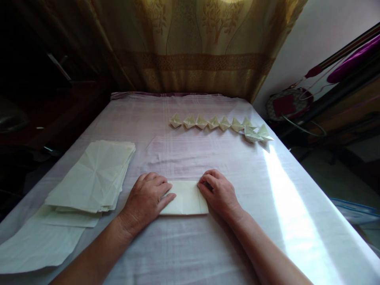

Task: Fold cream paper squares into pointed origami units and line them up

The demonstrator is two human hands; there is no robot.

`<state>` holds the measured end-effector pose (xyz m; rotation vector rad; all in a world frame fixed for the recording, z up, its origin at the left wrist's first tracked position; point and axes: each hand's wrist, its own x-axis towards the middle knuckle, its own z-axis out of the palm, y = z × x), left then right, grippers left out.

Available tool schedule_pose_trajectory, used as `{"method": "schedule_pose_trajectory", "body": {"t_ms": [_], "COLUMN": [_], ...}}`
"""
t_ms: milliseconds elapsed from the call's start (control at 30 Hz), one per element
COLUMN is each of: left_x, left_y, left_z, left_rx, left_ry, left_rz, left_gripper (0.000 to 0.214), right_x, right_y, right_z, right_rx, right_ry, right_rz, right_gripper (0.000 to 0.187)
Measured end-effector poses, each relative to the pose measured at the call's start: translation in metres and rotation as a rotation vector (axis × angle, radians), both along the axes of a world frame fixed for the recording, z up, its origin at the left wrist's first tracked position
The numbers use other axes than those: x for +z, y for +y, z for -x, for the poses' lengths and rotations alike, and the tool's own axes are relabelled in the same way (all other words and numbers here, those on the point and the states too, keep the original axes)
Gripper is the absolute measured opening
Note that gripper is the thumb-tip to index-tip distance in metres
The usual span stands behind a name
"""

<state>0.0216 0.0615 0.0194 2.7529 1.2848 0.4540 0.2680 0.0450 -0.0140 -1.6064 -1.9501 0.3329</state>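
Observation:
A folded sheet of pale paper [184,200] lies flat on the cloth in front of me, its long side running left to right. My left hand [148,196] rests over the paper's left end, fingers stretched out and the thumb apart on top. At the upper right corner, my right hand [219,193] has its fingertips closed in a pinch on the paper's edge. A vertical crease shows near that right end. The left end is hidden under my left hand.
To the left is a stack of creased paper sheets [95,174], with a longer sheet [41,245] beneath it. Several folded paper boats [213,122] stand in a row at the back. The cloth-covered table [190,245] meets a curtain [190,63]; a bag [289,103] hangs at right.

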Motion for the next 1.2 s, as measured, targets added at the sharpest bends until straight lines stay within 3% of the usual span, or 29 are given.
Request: {"method": "schedule_pose_trajectory", "body": {"t_ms": [300, 567, 900, 1200], "left_x": [0.018, 0.019, 0.026, 0.022], "left_y": [-0.015, -0.024, -0.008, 0.002], "left_z": [-0.012, -0.011, 0.005, 0.022], "left_rx": [0.042, 0.049, -0.037, -0.108], "left_ry": [0.204, 0.289, 0.251, 0.164], "left_rz": [0.034, 0.059, 0.286, 0.387], "left_gripper": [0.033, 0.047, 0.062, 0.060], "right_x": [0.004, 0.004, 0.003, 0.002], "right_y": [0.000, -0.001, -0.001, -0.002], "right_z": [-0.001, -0.002, -0.003, -0.001], "right_rx": [0.020, 0.022, 0.030, 0.015], "right_ry": [-0.065, -0.084, -0.091, -0.080], "right_rz": [0.025, 0.010, -0.008, -0.002], "right_gripper": [0.010, 0.011, 0.010, 0.009]}}
